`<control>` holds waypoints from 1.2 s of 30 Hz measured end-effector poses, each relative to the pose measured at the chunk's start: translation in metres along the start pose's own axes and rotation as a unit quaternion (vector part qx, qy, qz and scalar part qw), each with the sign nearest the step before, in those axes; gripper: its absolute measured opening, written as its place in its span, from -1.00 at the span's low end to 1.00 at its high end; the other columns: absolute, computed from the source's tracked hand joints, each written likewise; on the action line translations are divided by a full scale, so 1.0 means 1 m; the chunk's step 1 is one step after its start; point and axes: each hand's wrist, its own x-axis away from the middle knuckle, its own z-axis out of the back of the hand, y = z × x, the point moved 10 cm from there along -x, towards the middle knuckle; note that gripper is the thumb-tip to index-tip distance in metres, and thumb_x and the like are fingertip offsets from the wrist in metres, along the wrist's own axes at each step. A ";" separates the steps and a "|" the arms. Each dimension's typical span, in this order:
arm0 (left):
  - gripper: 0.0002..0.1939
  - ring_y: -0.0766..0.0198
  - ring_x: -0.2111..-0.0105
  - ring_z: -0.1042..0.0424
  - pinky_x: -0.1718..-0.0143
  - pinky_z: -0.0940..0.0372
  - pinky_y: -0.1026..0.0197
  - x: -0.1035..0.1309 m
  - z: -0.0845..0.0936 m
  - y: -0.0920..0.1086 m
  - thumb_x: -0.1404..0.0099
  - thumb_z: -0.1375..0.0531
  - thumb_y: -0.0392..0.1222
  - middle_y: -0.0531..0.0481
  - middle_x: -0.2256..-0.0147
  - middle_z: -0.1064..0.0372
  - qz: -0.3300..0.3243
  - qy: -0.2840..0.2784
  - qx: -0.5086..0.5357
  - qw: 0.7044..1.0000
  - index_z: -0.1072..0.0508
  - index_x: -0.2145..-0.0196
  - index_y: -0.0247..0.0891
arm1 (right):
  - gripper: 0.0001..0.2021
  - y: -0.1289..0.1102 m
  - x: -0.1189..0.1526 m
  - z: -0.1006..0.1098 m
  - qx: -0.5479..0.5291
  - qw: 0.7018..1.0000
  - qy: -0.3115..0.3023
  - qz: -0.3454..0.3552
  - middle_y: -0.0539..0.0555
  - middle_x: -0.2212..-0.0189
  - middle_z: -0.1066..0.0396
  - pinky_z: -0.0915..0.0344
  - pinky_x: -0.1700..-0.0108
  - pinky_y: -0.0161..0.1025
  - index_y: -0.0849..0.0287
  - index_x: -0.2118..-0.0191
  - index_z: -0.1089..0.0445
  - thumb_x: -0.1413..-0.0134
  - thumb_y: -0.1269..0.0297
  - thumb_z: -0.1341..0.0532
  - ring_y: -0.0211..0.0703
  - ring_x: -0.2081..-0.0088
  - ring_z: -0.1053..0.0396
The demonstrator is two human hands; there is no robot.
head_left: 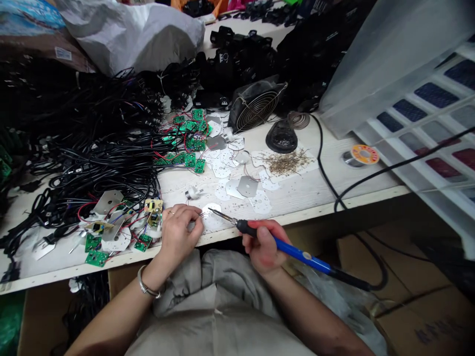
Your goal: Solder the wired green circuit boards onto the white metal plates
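My right hand [265, 247] grips a soldering iron [300, 254] by its blue and black handle. Its metal tip points left, over a small white plate [212, 211] near the table's front edge. At the left side of that plate, my left hand [181, 225] is closed in a pinch on thin wires [202, 214], largely hidden by the fingers. Just behind the left hand lies a small white motor-like part [193, 192]. Several white and grey plates [248, 186] lie beyond the iron's tip.
Black cables [122, 168] and green circuit boards [190, 159] crowd the left. A fan with a wire guard [256, 109], an iron stand [282, 136] and brown debris [285, 162] sit behind. A solder spool [361, 155] stands right, beside plastic drawers [423, 118]. The iron's cord [326, 170] loops over the edge.
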 end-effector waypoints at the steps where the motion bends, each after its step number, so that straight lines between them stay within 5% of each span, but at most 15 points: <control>1: -0.86 0.21 0.26 -0.46 0.16 -0.12 0.07 0.000 0.000 -0.001 -0.21 -0.17 -0.32 0.07 0.33 -0.55 0.002 0.001 0.000 1.000 -0.38 0.50 -0.19 | -0.75 0.000 -0.001 0.002 0.004 1.000 0.002 0.000 -0.13 0.76 -0.29 -0.03 0.80 -0.44 0.14 0.40 -0.41 -0.18 0.10 -0.19 -0.36 0.81 -0.15; 10: -0.85 0.21 0.27 -0.46 0.17 -0.12 0.07 0.000 0.000 0.000 -0.20 -0.19 -0.34 0.08 0.34 -0.55 0.000 0.009 -0.001 1.000 -0.36 0.51 -0.20 | -0.69 0.017 0.007 0.001 0.174 0.981 -0.080 0.012 0.02 0.54 -0.47 -0.25 0.63 -0.33 0.13 0.39 -0.44 -0.18 0.02 -0.15 -0.26 0.63 -0.35; 16: -0.85 0.21 0.26 -0.46 0.17 -0.12 0.08 -0.001 -0.001 -0.002 -0.21 -0.18 -0.31 0.07 0.35 -0.55 0.012 -0.001 -0.008 1.000 -0.36 0.51 -0.19 | -0.70 0.010 0.004 -0.007 0.205 0.972 -0.111 0.035 0.01 0.57 -0.45 -0.30 0.58 -0.30 0.12 0.39 -0.44 -0.20 0.04 -0.13 -0.21 0.57 -0.40; 36: -0.85 0.20 0.27 -0.46 0.18 -0.10 0.06 -0.001 0.001 -0.001 -0.20 -0.18 -0.31 0.07 0.35 -0.55 0.015 0.002 -0.004 1.000 -0.36 0.51 -0.19 | -0.67 0.009 0.004 -0.002 0.170 0.983 -0.074 0.009 -0.10 0.76 -0.28 -0.25 0.62 -0.31 0.13 0.38 -0.44 -0.20 0.01 -0.11 -0.27 0.73 -0.23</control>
